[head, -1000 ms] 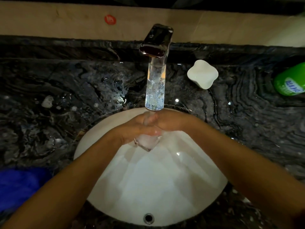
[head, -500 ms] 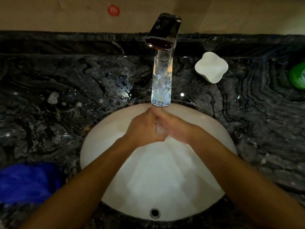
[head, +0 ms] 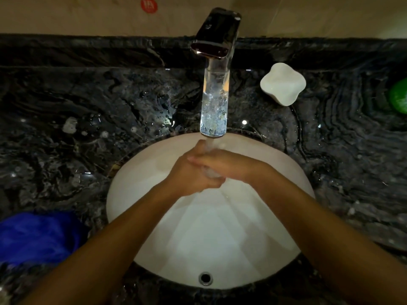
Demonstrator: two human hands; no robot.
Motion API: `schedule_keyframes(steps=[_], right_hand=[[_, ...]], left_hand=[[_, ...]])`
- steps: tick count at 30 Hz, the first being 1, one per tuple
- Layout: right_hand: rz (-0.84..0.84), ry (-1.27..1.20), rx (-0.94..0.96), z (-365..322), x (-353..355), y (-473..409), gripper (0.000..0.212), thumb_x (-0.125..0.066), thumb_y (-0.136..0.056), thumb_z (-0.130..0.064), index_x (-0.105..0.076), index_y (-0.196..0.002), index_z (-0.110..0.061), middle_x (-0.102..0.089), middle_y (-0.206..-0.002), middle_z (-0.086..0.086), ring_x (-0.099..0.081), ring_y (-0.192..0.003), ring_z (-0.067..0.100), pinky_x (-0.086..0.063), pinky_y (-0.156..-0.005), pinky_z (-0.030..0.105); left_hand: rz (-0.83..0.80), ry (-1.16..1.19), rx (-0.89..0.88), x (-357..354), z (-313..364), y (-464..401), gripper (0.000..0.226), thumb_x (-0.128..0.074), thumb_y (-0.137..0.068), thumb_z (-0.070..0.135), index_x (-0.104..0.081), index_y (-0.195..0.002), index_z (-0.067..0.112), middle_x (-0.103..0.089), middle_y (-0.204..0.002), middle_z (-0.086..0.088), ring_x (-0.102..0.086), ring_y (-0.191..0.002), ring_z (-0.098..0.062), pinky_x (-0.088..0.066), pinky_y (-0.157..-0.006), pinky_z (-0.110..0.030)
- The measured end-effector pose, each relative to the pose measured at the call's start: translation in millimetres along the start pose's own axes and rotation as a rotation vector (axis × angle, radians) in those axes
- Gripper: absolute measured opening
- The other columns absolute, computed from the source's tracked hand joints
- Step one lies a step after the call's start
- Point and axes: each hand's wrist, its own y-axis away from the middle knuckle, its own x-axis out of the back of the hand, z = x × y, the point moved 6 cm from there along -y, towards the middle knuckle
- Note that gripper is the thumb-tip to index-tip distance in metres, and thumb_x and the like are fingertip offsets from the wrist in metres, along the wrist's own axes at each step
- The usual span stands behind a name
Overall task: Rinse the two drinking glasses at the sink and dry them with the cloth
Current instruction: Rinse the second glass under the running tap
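Note:
Both my hands meet under the running water over the white sink (head: 132, 172). My left hand (head: 189, 175) curls its fingers around a clear drinking glass (head: 211, 172), of which only a small wet patch shows between the hands. My right hand (head: 231, 165) lays its fingers fairly straight across the left hand's knuckles and the glass. Water from the tap (head: 214, 84) falls on both hands. The blue cloth (head: 35, 236) lies bunched on the counter at the lower left. No second glass is in view.
The dark marble counter (head: 77, 128) around the sink is wet with drops. A white soap dish (head: 283, 83) stands to the right of the tap. A green bottle (head: 399, 97) shows at the right edge. The overflow hole (head: 205, 278) sits at the basin's near side.
My hands have turned around the glass under the stream; a second ago more of the glass showed below them, now it is almost covered. The view has shifted slightly.

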Motion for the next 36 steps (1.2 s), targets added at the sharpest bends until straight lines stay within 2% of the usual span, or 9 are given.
schedule_keyframes(steps=[5,8,15,19,22,25,32,34,36], right_hand=[[0.048,-0.274,-0.025,15.0,2.3,0.8,0.036,-0.055,-0.097,-0.054,-0.066,-0.085,-0.021,-0.071,-0.081,-0.001,-0.069,-0.08,0.01,-0.049,-0.079,0.025],[0.306,-0.456,0.136,33.2,35.3,7.8,0.017,-0.062,-0.089,-0.029,-0.064,-0.074,-0.02,-0.067,-0.07,-0.004,-0.063,-0.069,0.015,-0.047,-0.078,0.035],[0.36,0.491,0.115,11.5,28.6,-17.8,0.012,-0.068,-0.089,-0.022,-0.056,-0.087,-0.019,-0.058,-0.088,-0.007,-0.064,-0.092,0.02,-0.046,-0.075,0.029],[0.299,-0.135,-0.13,26.1,26.3,-20.4,0.014,-0.074,-0.068,-0.026,-0.063,-0.071,-0.019,-0.063,-0.07,0.0,-0.061,-0.067,0.02,-0.048,-0.06,0.028],[0.139,-0.283,-0.336,41.7,-1.8,-14.3,0.01,-0.056,-0.084,-0.019,-0.058,-0.075,-0.017,-0.047,-0.054,0.001,-0.036,-0.042,0.012,-0.027,-0.044,0.018],[0.025,-0.601,-0.392,53.4,-20.7,-6.3,0.013,-0.053,-0.094,-0.016,-0.054,-0.08,-0.018,-0.047,-0.055,-0.001,-0.039,-0.044,0.011,-0.031,-0.042,0.019],[0.225,0.231,-0.166,29.8,29.9,-19.0,0.022,-0.071,-0.089,-0.012,-0.058,-0.072,-0.015,-0.06,-0.078,0.004,-0.063,-0.074,0.022,-0.052,-0.063,0.024],[0.374,0.542,-0.013,12.8,32.9,-11.0,0.008,-0.068,-0.09,-0.024,-0.066,-0.088,-0.016,-0.068,-0.093,0.004,-0.066,-0.09,0.024,-0.053,-0.074,0.03],[0.586,0.82,0.298,-8.2,20.8,1.8,0.034,-0.063,-0.088,-0.022,-0.067,-0.121,-0.016,-0.071,-0.103,0.007,-0.067,-0.096,0.029,-0.051,-0.077,0.034]], left_hand=[[-0.029,-0.04,-0.058,-2.0,1.0,3.4,0.074,-0.083,-0.065,0.047,-0.052,-0.127,0.02,-0.059,-0.111,0.013,-0.07,-0.089,-0.016,-0.061,-0.073,-0.04],[0.042,0.009,-0.028,14.3,-4.9,-2.4,0.084,-0.093,-0.064,0.042,-0.044,-0.13,0.021,-0.067,-0.114,0.005,-0.071,-0.093,-0.019,-0.061,-0.075,-0.04],[-0.104,-0.054,-0.13,6.7,13.6,-0.3,0.094,-0.085,-0.066,0.052,-0.039,-0.143,0.023,-0.067,-0.1,0.016,-0.066,-0.087,-0.001,-0.056,-0.076,-0.019],[0.108,-0.234,-0.27,28.0,20.9,-5.5,0.07,-0.084,-0.069,0.045,-0.054,-0.123,0.013,-0.064,-0.098,0.009,-0.061,-0.081,-0.009,-0.047,-0.065,-0.02],[0.112,-0.315,-0.329,22.3,13.3,-9.8,0.082,-0.079,-0.064,0.052,-0.055,-0.124,0.004,-0.066,-0.104,-0.006,-0.06,-0.088,-0.017,-0.053,-0.07,-0.031],[0.094,-0.284,-0.298,19.8,8.7,-10.2,0.085,-0.086,-0.061,0.046,-0.051,-0.13,0.01,-0.065,-0.108,0.0,-0.062,-0.092,-0.016,-0.056,-0.076,-0.037],[-0.057,-0.162,-0.229,-0.3,13.8,6.8,0.084,-0.085,-0.068,0.048,-0.044,-0.135,0.018,-0.069,-0.109,0.004,-0.069,-0.088,-0.019,-0.058,-0.075,-0.038],[-0.123,-0.102,-0.147,5.2,10.5,4.0,0.094,-0.088,-0.068,0.045,-0.039,-0.143,0.017,-0.07,-0.113,0.003,-0.07,-0.093,-0.02,-0.059,-0.079,-0.038],[-0.304,0.106,-0.045,2.4,8.4,2.0,0.087,-0.089,-0.067,0.037,-0.047,-0.142,0.02,-0.071,-0.115,0.005,-0.071,-0.101,-0.014,-0.06,-0.087,-0.037]])
